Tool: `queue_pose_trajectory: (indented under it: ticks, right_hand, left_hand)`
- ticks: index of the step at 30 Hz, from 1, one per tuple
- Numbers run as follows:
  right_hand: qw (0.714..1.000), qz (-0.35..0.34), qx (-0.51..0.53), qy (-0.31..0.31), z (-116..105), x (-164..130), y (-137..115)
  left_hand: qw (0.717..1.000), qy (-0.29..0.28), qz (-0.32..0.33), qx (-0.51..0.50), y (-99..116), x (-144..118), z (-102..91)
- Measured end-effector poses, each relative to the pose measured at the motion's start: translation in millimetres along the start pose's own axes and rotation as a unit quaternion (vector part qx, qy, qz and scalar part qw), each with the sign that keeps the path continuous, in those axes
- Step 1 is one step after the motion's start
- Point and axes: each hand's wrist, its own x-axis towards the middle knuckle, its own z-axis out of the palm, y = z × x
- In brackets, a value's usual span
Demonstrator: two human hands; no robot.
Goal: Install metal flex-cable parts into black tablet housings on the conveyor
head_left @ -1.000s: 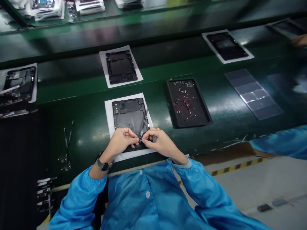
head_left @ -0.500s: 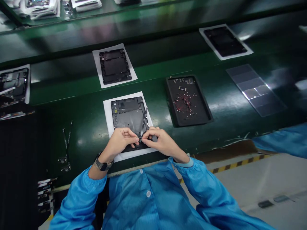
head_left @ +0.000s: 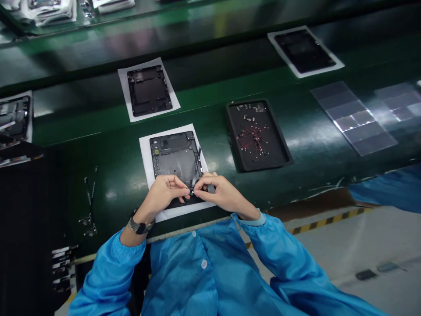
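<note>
Left hand (head_left: 168, 192) and right hand (head_left: 215, 192) pinch a slim strip (head_left: 198, 161), its long axis pointing away, slightly right.

The worktop (head_left: 121, 160) is smooth, glossy green. Near its front edge a matt black tablet housing (head_left: 179, 160) lies on white paper (head_left: 146, 153); farther right, shiny clear plastic film (head_left: 353, 118).

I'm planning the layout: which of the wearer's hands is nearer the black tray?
Right. The right hand is below and left of the black tray in the picture; the left hand is farther left.
</note>
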Motion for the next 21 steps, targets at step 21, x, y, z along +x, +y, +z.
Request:
queue_pose_trajectory:
  ticks: [21]
  right_hand:
    - [1.000, 0.012, 0.001, -0.022, -2.0, 2.5, 0.8]
  left_hand:
    - [0.998, 0.030, -0.016, -0.047, -1.9, -1.3, 8.3]
